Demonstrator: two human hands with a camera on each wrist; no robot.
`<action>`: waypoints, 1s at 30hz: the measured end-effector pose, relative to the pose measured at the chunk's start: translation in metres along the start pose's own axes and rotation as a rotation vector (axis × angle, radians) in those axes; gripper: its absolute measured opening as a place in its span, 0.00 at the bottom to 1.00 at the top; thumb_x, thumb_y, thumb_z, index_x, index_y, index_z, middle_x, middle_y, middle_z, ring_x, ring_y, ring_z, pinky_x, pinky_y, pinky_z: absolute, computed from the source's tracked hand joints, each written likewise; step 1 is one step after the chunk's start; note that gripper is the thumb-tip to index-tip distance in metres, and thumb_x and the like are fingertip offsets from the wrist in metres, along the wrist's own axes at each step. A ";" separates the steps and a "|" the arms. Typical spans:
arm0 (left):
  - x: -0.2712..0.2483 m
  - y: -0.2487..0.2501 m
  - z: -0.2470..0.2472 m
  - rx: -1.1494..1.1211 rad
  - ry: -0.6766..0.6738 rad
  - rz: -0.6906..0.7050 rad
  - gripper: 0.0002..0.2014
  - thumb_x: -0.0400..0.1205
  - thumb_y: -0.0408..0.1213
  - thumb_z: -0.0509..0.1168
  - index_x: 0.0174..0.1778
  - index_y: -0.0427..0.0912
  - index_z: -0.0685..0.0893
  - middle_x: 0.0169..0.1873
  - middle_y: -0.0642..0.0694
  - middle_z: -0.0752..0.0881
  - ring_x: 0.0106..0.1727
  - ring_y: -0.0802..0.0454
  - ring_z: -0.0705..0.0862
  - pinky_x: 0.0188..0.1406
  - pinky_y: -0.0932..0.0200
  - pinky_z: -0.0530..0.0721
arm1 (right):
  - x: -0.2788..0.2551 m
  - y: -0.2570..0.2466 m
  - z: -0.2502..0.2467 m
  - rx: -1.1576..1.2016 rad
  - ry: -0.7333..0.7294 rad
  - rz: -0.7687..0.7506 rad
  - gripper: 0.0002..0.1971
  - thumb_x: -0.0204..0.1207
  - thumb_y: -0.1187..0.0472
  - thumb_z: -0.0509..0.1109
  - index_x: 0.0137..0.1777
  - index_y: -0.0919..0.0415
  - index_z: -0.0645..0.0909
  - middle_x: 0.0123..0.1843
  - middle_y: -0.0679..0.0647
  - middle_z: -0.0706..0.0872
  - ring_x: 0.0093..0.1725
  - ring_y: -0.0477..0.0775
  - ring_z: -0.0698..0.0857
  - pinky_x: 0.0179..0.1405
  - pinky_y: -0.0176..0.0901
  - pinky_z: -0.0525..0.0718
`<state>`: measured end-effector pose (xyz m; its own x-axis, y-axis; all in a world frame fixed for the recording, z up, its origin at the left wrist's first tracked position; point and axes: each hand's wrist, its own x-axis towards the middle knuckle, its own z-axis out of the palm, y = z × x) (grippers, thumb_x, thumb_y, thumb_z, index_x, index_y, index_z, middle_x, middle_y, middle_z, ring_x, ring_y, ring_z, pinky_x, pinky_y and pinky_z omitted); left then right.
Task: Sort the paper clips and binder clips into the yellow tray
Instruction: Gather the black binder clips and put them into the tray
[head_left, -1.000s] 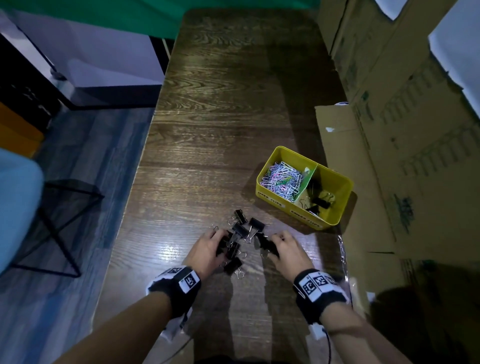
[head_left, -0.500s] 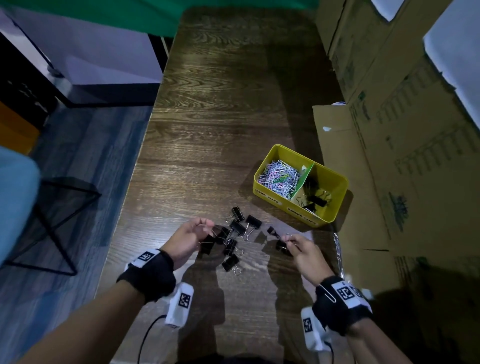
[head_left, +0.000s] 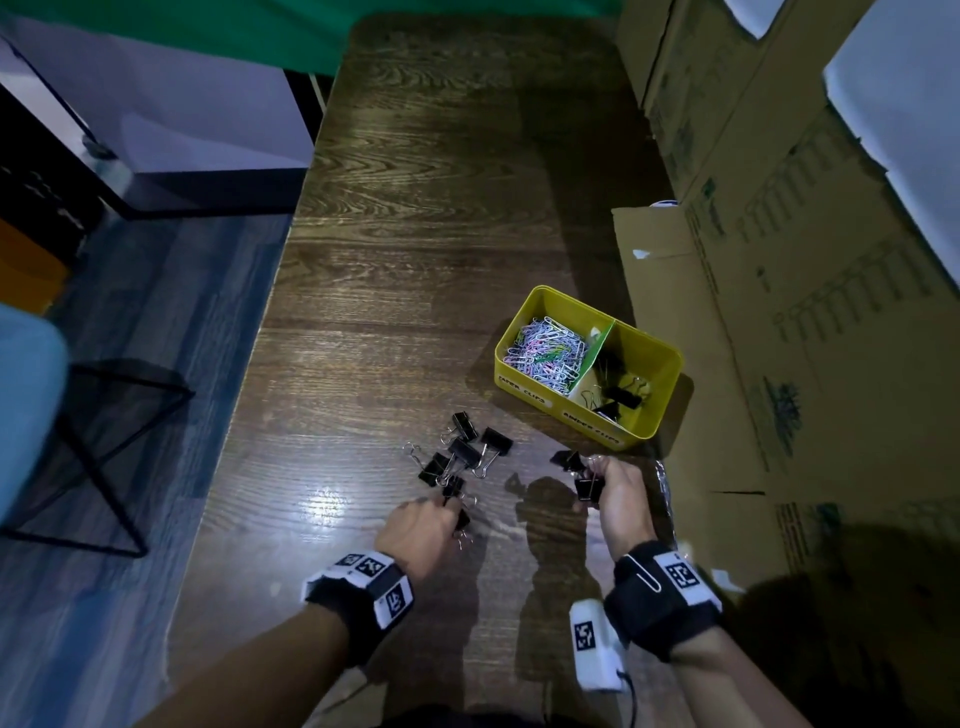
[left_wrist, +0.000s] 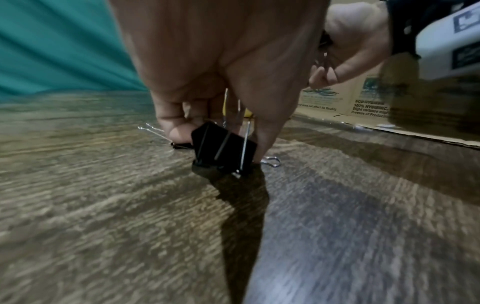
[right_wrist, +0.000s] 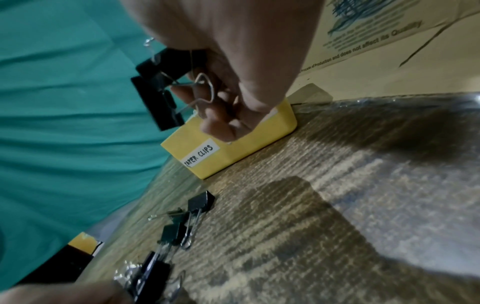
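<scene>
The yellow tray (head_left: 654, 410) stands right of centre on the wooden table; its left compartment holds coloured paper clips (head_left: 545, 353), its right one black binder clips (head_left: 615, 397). Several loose black binder clips (head_left: 462, 452) lie in front of it. My right hand (head_left: 597, 475) is raised off the table and grips two black binder clips (right_wrist: 158, 90) by their wire handles, just short of the tray (right_wrist: 233, 152). My left hand (head_left: 441, 512) is down on the table, fingers pinching one black binder clip (left_wrist: 223, 148) at the near end of the pile.
Flattened cardboard (head_left: 779, 312) lies along the table's right side, close behind the tray. The table's left edge (head_left: 249, 364) drops to the floor, where a black-framed stool (head_left: 104, 457) stands. A clear plastic sheet (head_left: 665, 483) lies by my right hand.
My left hand turned palm-down and came back onto the pile, taking hold of one clip. My right hand rose a little toward the tray with its clips.
</scene>
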<state>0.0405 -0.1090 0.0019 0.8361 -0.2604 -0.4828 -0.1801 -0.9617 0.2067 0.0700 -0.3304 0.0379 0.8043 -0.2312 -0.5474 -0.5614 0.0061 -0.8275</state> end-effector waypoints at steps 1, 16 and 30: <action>-0.001 -0.001 0.000 -0.050 0.016 -0.014 0.12 0.80 0.42 0.61 0.57 0.44 0.77 0.53 0.42 0.83 0.50 0.41 0.85 0.48 0.48 0.84 | -0.003 -0.006 -0.002 0.026 0.000 -0.001 0.16 0.80 0.63 0.53 0.40 0.71 0.79 0.41 0.68 0.83 0.35 0.60 0.81 0.25 0.44 0.79; 0.060 0.071 -0.130 -1.730 -0.208 -0.057 0.10 0.82 0.29 0.60 0.58 0.39 0.81 0.30 0.48 0.84 0.26 0.57 0.83 0.22 0.66 0.79 | 0.025 -0.088 -0.049 0.128 0.075 -0.081 0.14 0.79 0.67 0.52 0.32 0.62 0.72 0.28 0.59 0.73 0.25 0.52 0.68 0.24 0.46 0.57; 0.148 0.160 -0.153 -0.593 0.110 0.037 0.19 0.82 0.33 0.57 0.71 0.40 0.71 0.65 0.36 0.80 0.66 0.38 0.77 0.59 0.54 0.75 | 0.078 -0.114 -0.043 -0.524 0.146 -0.051 0.13 0.79 0.63 0.58 0.50 0.66 0.84 0.55 0.68 0.85 0.56 0.65 0.82 0.49 0.43 0.72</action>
<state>0.2145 -0.2877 0.0938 0.8893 -0.2518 -0.3818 0.0830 -0.7320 0.6762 0.1883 -0.3906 0.0952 0.8185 -0.3514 -0.4546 -0.5744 -0.4855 -0.6590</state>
